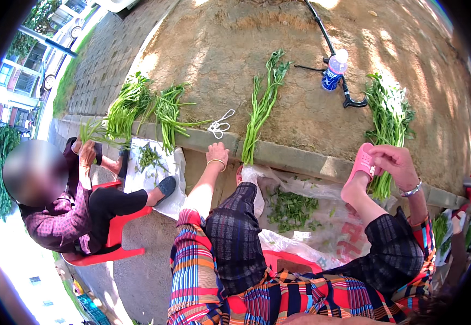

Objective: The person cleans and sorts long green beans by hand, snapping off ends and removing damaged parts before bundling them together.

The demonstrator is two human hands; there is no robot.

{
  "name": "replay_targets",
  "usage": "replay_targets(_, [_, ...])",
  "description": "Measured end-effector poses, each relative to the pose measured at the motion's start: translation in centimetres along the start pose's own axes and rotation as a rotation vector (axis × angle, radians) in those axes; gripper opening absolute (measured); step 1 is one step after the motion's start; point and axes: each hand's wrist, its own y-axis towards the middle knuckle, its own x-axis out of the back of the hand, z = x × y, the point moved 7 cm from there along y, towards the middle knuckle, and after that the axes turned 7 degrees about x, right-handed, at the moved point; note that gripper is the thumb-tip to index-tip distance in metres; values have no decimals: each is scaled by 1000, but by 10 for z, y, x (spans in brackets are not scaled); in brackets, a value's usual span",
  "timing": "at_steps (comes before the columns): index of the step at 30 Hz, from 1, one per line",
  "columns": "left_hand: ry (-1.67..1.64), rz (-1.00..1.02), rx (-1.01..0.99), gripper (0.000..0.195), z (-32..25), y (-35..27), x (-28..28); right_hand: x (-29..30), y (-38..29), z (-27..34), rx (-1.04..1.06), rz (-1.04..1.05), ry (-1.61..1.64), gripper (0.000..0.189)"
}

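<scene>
My left hand (pixel 217 153) reaches forward over the stone kerb, just below a looped white string (pixel 221 124), with nothing seen in it. My right hand (pixel 394 162) is at the right, by my pink clog (pixel 359 162); its fingers are bent, and whether they hold anything is unclear. Beside it a thick bunch of leafy green stalks (pixel 390 109) lies across the kerb. A thinner bunch of long green stems (pixel 262 109) rests on the kerb between my hands. Loose green leaves (pixel 292 209) lie on a clear plastic sheet (pixel 333 203) between my legs.
At the left a co-worker (pixel 64 219) on a red plastic stool (pixel 125 227) holds green stems above a white sheet (pixel 174 166) with leaves. More bunches (pixel 127 105) lie on the kerb there. A plastic bottle (pixel 335 70) and a black walking stick (pixel 321 26) lie on the soil.
</scene>
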Motion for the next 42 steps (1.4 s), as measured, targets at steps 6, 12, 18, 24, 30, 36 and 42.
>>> replay_targets(6, [-5,-48,-15,27,13,47,-12,13,0,-35,-53,-164,179,21])
replay_targets(12, [-68,-93,-156,24,-1,83,-4,7,3,-32,-62,-163,210,24])
replay_targets(18, [-428,-331,-2,16,20,81,12,6,7,-24,-38,-181,193,23])
replay_targets(24, [-167,-362,46,12,39,63,5,4,7,-17,-60,-201,247,17])
replay_targets(30, [24,-224,-232,21,3,70,-3,2,7,-15,-55,-209,232,16])
replay_targets(36, [-487,-182,-11,29,17,98,5,1,7,-19,-41,-189,206,22])
replay_targets(42, [-54,-78,-246,20,4,90,-1,-1,8,-13,-70,-214,226,16])
